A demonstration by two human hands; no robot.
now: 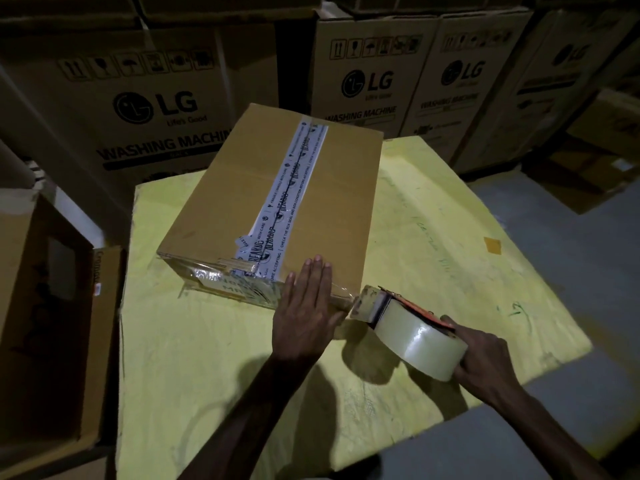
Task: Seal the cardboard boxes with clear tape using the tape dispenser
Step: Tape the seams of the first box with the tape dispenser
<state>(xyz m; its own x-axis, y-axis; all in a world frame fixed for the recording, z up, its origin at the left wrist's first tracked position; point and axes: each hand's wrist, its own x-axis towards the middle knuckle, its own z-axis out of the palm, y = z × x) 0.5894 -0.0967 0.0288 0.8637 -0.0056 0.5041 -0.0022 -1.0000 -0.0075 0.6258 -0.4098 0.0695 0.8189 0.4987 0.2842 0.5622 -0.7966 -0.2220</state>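
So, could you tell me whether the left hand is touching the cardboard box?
Touching. The head view shows the left hand lying flat, fingers straight, over the near top edge of the cardboard box.

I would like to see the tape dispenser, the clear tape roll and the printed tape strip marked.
tape dispenser (378,306): head view, its dark front frame.
clear tape roll (420,344): head view, the shiny outer face.
printed tape strip (294,181): head view, the middle of its length.
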